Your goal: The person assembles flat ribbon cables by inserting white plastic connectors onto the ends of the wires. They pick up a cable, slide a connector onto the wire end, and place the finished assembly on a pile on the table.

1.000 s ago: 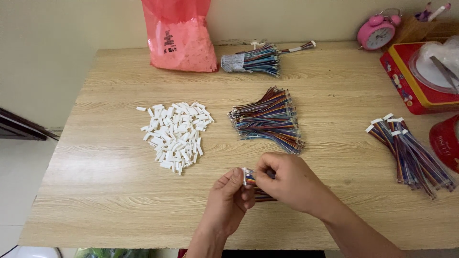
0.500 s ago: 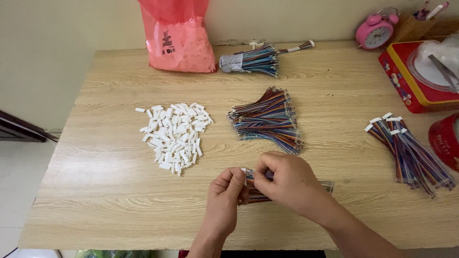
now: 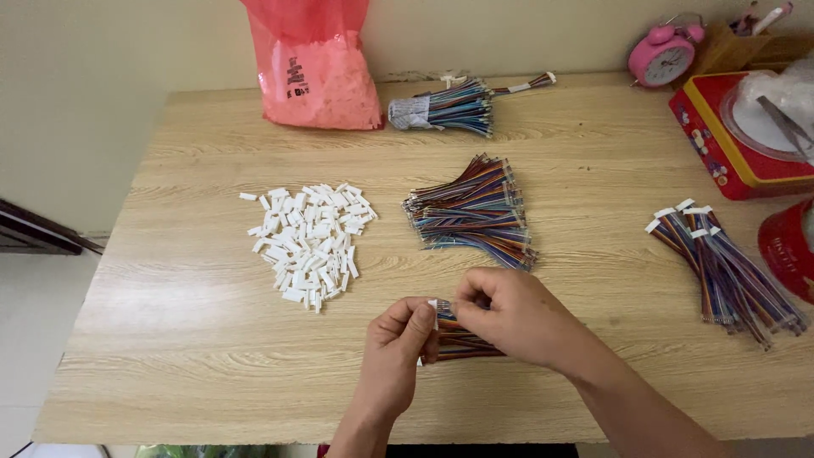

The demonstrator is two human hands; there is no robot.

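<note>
Both hands meet at the near middle of the bench (image 3: 170,373). The left hand (image 3: 394,356) is curled, thumb and forefinger pinched on a small white connector housing (image 3: 432,307). The right hand (image 3: 513,318) is closed down over the near end of a short multicoloured wire bundle (image 3: 462,343), fingertips tucked at the connector. The bundle runs from between the hands, its free end lying on the wood beneath the right palm.

That bundle looks light and floppy: thin insulated strands, soft along their length, likely to splay unless gripped close to the tip. Hold just behind the bare ends, where the strands lie flat side by side. The housing is hard moulded plastic, tiny, smooth and probably slick; a fingertip pinch on its flat faces suits it best.

To the left lies a pile of white housings (image 3: 309,242), little blocks heaped loosely. In the middle, just beyond the hands, a loose heap of wire sets (image 3: 475,212) fans out in reds, blues and greens. At the right, finished wire sets (image 3: 721,267) with white caps on their far ends lie in a sheaf.

At the far edge slumps a pink plastic bag (image 3: 318,72), crinkly and translucent, and beside it to the right a taped wire bundle (image 3: 445,106). In the far right corner stand a pink alarm clock (image 3: 666,55) and a red tin (image 3: 729,144), glossy and stiff. The bench top is pale wood-grain laminate, smooth and matt.
</note>
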